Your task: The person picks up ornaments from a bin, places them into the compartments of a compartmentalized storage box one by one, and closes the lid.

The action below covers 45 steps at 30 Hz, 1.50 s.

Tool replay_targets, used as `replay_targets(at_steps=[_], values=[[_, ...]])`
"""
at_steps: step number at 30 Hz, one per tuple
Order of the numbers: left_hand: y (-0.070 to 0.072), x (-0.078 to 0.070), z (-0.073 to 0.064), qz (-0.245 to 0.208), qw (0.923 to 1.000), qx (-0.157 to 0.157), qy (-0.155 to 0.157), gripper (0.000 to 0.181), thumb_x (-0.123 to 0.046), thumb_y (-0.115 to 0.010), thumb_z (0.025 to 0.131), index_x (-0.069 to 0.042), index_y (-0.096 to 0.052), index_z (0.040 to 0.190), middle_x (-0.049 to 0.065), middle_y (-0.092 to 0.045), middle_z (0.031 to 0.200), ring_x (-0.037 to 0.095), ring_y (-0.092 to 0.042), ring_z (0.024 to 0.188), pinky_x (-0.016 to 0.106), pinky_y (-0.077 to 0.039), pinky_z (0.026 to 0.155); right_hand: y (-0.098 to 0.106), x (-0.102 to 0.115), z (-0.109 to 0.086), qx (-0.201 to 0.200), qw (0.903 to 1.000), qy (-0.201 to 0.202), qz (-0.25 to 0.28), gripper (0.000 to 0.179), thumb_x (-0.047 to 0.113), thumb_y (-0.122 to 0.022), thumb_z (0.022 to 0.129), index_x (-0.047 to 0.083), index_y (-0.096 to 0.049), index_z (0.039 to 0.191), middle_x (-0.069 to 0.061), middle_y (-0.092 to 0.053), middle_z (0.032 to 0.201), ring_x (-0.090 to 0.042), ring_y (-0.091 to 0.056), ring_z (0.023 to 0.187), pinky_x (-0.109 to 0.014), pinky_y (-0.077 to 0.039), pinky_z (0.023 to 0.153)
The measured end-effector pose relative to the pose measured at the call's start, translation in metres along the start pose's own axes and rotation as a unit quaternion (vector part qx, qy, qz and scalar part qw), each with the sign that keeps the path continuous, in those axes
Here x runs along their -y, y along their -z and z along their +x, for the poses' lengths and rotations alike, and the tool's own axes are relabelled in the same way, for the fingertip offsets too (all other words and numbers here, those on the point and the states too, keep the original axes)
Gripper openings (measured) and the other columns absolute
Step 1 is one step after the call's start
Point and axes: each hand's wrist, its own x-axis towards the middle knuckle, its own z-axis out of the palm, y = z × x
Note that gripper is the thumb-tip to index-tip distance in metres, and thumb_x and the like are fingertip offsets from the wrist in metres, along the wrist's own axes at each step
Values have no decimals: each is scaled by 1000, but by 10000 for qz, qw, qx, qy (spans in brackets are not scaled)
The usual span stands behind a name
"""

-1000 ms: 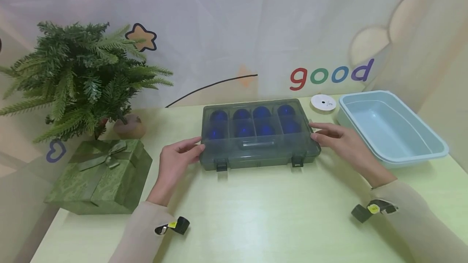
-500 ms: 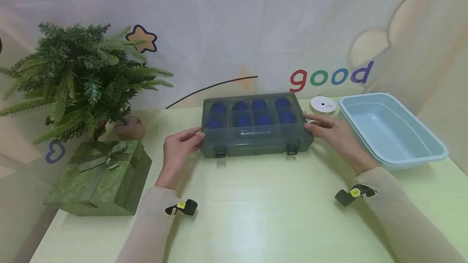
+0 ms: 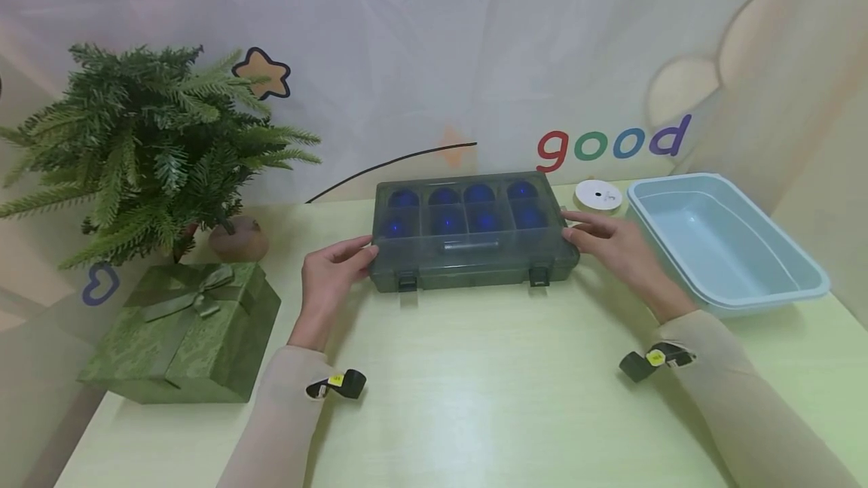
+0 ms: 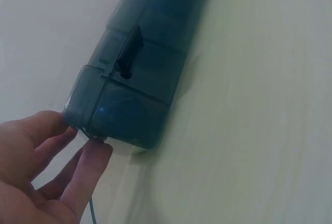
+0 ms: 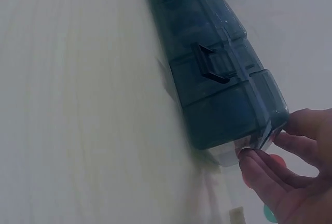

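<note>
A smoky, see-through plastic storage case (image 3: 475, 274) with its lid down lies near the wall, its two black latches (image 3: 408, 282) facing me. Several dark blue balls (image 3: 447, 223) show through the lid in divided compartments. My left hand (image 3: 328, 285) grips the case's left end. In the left wrist view, its fingers (image 4: 89, 169) and thumb meet the front corner along the lid seam. The right hand (image 3: 620, 254) holds the opposite end, and the right wrist view has its fingertips (image 5: 249, 159) pinching that corner. The latches (image 5: 210, 63) stick out from the front.
To the right stands a light blue plastic basin (image 3: 739, 294), with a white ribbon spool (image 3: 598, 194) beside it at the back. A green gift box (image 3: 183, 337) with a bow sits at the left, in front of a small artificial fir tree (image 3: 156, 141). A printed cloth hangs behind.
Both hands have shifted the case away from me towards the wall, its right end also a little left. Over the last half second it has stayed nearly still.
</note>
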Motion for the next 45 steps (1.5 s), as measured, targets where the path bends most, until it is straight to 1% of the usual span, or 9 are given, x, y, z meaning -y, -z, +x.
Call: replay_targets(at_steps=[3, 8, 15, 22, 27, 35, 40, 43, 45], values=[[2, 1, 0, -49, 9999, 86, -16, 30, -18, -83, 96, -6, -80, 123, 14, -77, 121, 14, -78, 90, 25, -62, 84, 3, 1, -1, 60, 9996, 67, -255, 55, 33, -69, 106, 5, -58, 152, -24, -70, 132, -39, -68, 120, -51, -51, 103], [7, 1, -1, -22, 9997, 246, -79, 32, -20, -82, 96, -6, -79, 125, 13, -77, 121, 14, -77, 89, 25, -62, 85, 8, 4, -6, 329, 9977, 159, -565, 57, 33, -70, 106, 2, -57, 151, -23, -74, 122, -37, -74, 108, -41, -56, 94], [15, -2, -10, 117, 9981, 609, -55, 36, -18, -82, 96, -7, -76, 131, 13, -76, 121, 19, -78, 93, 29, -62, 87, 8, 6, -17, 501, 9977, 138, -444, 59, 33, -68, 107, 2, -53, 154, -23, -74, 124, -36, -76, 103, -53, -54, 101], [19, -3, -18, 314, 9964, 786, -8, 40, -18, -83, 96, -7, -75, 133, 16, -76, 119, 27, -78, 96, 30, -63, 87, 6, 3, -25, 404, 9977, 61, -543, 57, 34, -69, 106, 5, -56, 154, -18, -77, 118, -31, -76, 104, -39, -53, 96], [18, -4, -20, 389, 9966, 725, 28, 39, -19, -83, 95, -7, -76, 131, 16, -77, 119, 30, -78, 99, 29, -62, 87, 5, 1, -27, 323, 9981, 12, -518, 57, 35, -70, 106, 7, -56, 154, -18, -76, 122, -31, -76, 107, -30, -52, 92], [17, -4, -19, 403, 9971, 646, 49, 37, -17, -83, 95, -7, -77, 130, 14, -76, 121, 28, -78, 99, 28, -62, 86, 3, -1, -27, 135, 9979, 223, -588, 52, 32, -73, 104, 6, -62, 148, -16, -77, 119, -29, -75, 106, -16, -52, 83], [17, -4, -18, 393, 9971, 656, 6, 37, -17, -84, 95, -6, -77, 129, 15, -76, 122, 27, -78, 98, 29, -62, 87, 1, 1, -27, -29, 9965, 481, -682, 46, 26, -75, 103, 2, -66, 142, -19, -73, 127, -36, -72, 113, -9, -50, 82], [17, -3, -18, 393, 9971, 657, 9, 36, -17, -84, 95, -6, -77, 129, 15, -76, 123, 26, -78, 97, 29, -62, 88, -2, 2, -27, -279, 9922, 940, -772, 36, 16, -78, 100, 1, -72, 132, -18, -72, 125, -36, -70, 113, -4, -47, 84], [17, -3, -18, 389, 9971, 654, 28, 36, -16, -83, 95, -6, -77, 129, 14, -75, 123, 24, -78, 97, 29, -62, 88, -6, 3, -27, -520, 9835, 1420, -990, 28, 8, -81, 96, 2, -77, 123, -15, -72, 120, -34, -70, 111, -3, -45, 86]])
